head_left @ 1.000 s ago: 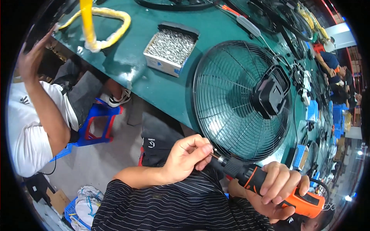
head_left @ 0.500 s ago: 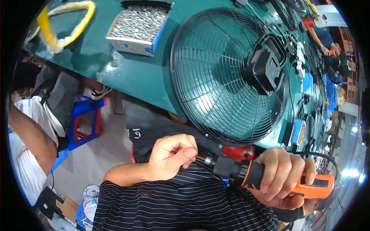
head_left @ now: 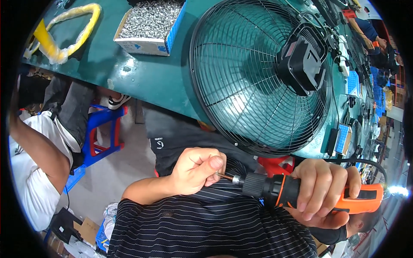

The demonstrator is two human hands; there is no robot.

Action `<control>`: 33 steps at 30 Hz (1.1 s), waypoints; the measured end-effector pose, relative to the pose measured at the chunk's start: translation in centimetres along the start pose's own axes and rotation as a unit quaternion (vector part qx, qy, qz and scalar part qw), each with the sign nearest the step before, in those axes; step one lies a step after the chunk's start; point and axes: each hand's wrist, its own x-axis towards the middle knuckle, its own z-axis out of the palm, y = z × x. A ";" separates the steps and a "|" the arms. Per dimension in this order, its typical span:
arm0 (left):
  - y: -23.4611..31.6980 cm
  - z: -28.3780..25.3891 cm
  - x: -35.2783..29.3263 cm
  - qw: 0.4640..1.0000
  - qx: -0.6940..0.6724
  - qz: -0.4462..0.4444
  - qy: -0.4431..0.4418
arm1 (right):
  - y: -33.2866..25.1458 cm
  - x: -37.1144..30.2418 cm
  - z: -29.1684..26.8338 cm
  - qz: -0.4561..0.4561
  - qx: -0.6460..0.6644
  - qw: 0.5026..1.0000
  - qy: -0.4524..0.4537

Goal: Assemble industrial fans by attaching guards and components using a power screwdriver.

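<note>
The orange and black electric screwdriver (head_left: 301,195) lies level in front of the person's striped shirt, below the near edge of the green surface (head_left: 150,77), its bit pointing toward the person's left. The right hand (head_left: 325,191) is wrapped around its body, fingers folded over the top where black meets orange, with the orange tail sticking out past the hand. The left hand (head_left: 195,170) is curled at the tip of the bit, thumb and fingertips pinched together there; whatever small thing they pinch is too hidden to tell.

Just beyond the hands, a round black wire fan guard (head_left: 258,75) lies flat on the surface, its lower rim overhanging the near edge, with a black motor housing (head_left: 303,60) at its centre. To the left of the guard stands an open cardboard box of small silvery screws (head_left: 148,21), and farther left a yellow loop of tubing (head_left: 64,30). Another person in a white shirt (head_left: 34,172) sits at the left, beside a blue plastic stool (head_left: 103,133) on the floor.
</note>
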 end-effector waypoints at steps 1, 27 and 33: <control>0.0 0.0 -0.1 1.000 0.000 -0.004 -0.001 | 0.0 0.0 0.0 -0.002 0.001 1.000 -0.002; 2.6 -2.5 1.3 0.963 0.200 0.130 -0.127 | 0.4 2.7 0.1 0.062 -0.041 0.997 0.033; 6.5 -4.4 3.4 0.929 0.288 0.167 -0.159 | 1.9 6.8 2.0 0.127 -0.039 0.991 -0.006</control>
